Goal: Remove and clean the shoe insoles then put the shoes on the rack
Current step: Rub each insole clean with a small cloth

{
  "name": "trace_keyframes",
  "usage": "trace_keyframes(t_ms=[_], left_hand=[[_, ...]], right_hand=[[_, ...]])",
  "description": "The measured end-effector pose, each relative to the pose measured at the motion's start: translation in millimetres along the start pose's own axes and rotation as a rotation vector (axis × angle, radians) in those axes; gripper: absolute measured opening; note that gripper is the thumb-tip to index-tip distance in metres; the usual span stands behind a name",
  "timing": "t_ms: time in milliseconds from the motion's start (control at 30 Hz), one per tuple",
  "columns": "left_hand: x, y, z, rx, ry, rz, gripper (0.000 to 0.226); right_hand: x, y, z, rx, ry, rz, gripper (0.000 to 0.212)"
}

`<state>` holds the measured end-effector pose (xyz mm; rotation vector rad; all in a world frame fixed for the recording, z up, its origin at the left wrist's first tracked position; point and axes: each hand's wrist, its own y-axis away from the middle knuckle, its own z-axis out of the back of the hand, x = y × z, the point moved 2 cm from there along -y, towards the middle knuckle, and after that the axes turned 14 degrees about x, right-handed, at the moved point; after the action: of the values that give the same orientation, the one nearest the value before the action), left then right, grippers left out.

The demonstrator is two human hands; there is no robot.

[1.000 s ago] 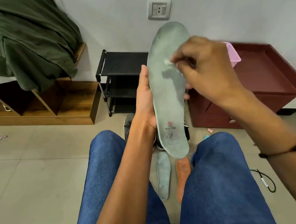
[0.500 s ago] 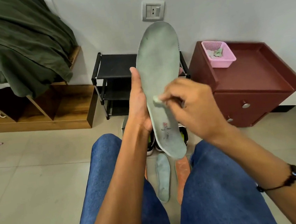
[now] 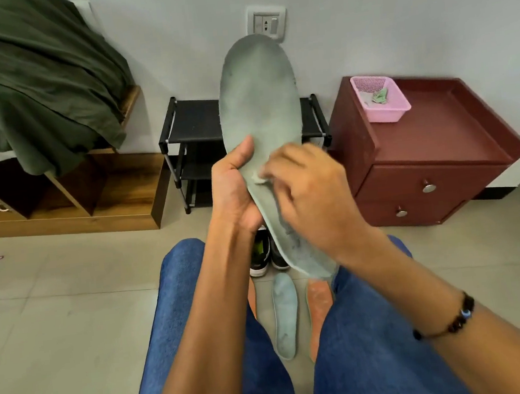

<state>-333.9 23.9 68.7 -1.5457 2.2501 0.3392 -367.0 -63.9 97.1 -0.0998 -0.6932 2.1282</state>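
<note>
A long grey-green insole [image 3: 258,100] stands upright in front of me. My left hand [image 3: 235,189] grips its left edge near the middle, thumb on the face. My right hand [image 3: 310,198] pinches a small white wipe [image 3: 260,179] against the insole's face and covers its lower half. On the floor between my knees lie a second grey insole [image 3: 285,316] and an orange insole [image 3: 318,306]. A pair of black shoes [image 3: 263,254] stands just beyond them, partly hidden by my hands. The black shoe rack [image 3: 194,133] stands at the wall behind the insole.
A dark red drawer cabinet [image 3: 434,159] sits right of the rack with a pink basket [image 3: 381,97] on top. A wooden bed frame [image 3: 92,198] with a green blanket [image 3: 25,86] fills the left. My blue-jeaned legs [image 3: 204,347] occupy the foreground on the tiled floor.
My right hand has wiped down the insole from near its top to its lower middle. The insole now leans slightly, its toe further left; my left hand kept its grip.
</note>
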Motion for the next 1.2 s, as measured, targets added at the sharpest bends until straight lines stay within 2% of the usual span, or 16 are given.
trace_keyframes(t_ms=[67, 167, 333, 433, 567, 667, 767, 867, 967, 1100, 1200], left_hand=[[-0.5, 0.0, -2.1, -0.019, -0.023, 0.015, 0.063], [0.2, -2.7, -6.2, -0.035, -0.06, 0.01, 0.042], [-2.7, -6.0, -6.9, -0.113, -0.211, -0.037, 0.023], [-4.9, -5.0, -6.8, -0.103, -0.244, -0.068, 0.021], [-4.7, -1.3, -4.7, -0.089, -0.137, -0.075, 0.025], [-7.2, 1.7, -3.0, -0.059, -0.088, -0.055, 0.038], [-7.7, 1.5, -1.5, -0.068, -0.111, -0.056, 0.041], [-5.3, -0.3, -4.9, -0.083, -0.147, -0.049, 0.039], [-4.4, -3.0, -6.2, -0.11, -0.186, -0.055, 0.028], [-5.5, -2.1, -9.0, -0.076, -0.193, -0.061, 0.03], [-1.9, -1.6, -7.6, -0.059, -0.123, -0.062, 0.031]], right_hand=[[4.5, 12.4, -2.4, 0.057, -0.136, -0.044, 0.015], [-8.1, 7.4, 15.6, 0.045, -0.295, -0.076, 0.011], [-30.9, -38.5, 50.5, -0.081, -0.072, -0.038, 0.01], [-39.6, -54.9, 41.4, -0.03, 0.082, -0.001, 0.014], [-29.2, -26.1, 15.3, 0.011, 0.09, -0.001, 0.014], [-14.1, 11.4, -5.5, 0.069, -0.021, 0.012, 0.017], [-12.7, 27.6, -5.8, 0.121, -0.228, -0.064, 0.013], [-20.4, 13.8, 18.8, 0.064, -0.295, -0.084, 0.011], [-28.5, -18.7, 44.6, -0.02, -0.206, -0.059, 0.012], [-32.0, -45.2, 33.5, 0.056, -0.001, -0.025, 0.014], [-21.9, -32.6, 12.2, 0.061, 0.105, -0.059, 0.013]])
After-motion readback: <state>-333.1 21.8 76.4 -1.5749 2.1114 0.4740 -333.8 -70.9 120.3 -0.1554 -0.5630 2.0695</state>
